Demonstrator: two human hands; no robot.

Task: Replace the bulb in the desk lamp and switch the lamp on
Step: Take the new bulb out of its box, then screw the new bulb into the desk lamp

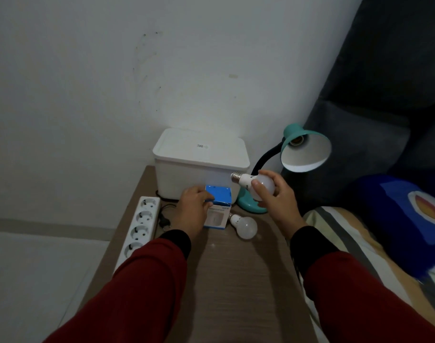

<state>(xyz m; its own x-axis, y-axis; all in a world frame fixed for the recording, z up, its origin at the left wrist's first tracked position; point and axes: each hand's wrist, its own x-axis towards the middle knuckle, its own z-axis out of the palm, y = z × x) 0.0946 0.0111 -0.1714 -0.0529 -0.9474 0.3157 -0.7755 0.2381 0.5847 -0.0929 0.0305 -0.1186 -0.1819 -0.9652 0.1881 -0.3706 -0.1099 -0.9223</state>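
Bulb (254, 185) gripped in right hand (277, 198), screw base pointing left; left hand (193, 209) clasping box (217, 206)

Power strip (141, 225) left of carton (217, 206), lamp (303, 149) right.

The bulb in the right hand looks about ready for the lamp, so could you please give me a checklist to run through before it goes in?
1. Socket inside the teal shade empty: ok.
2. Right hand grips the held bulb: ok.
3. Screw base aimed at the socket: not ok, it points left.
4. Second bulb lies on the table, clear of the path: ok.
5. Left hand free to steady the lamp: not ok, it rests on the blue box.
6. Lamp unplugged: cannot tell.
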